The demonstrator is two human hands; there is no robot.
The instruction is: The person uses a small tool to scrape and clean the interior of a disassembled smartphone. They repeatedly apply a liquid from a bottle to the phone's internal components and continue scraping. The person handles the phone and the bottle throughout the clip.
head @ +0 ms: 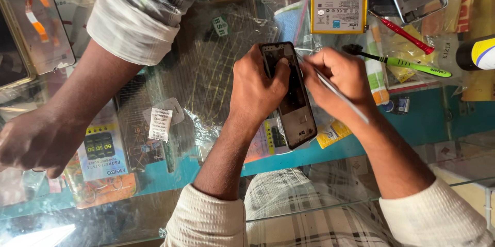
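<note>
Right now the left hand (256, 88) grips an open phone (290, 97) with no back cover, holding it tilted just above the glass table (330, 157). The right hand (337, 78) pinches a thin silver tool (341, 96) whose tip touches the phone's top edge. Another person's hand (38, 141) rests on the table, well apart. A green toothbrush (407, 63) and a yellow battery (339, 13) lie near.
</note>
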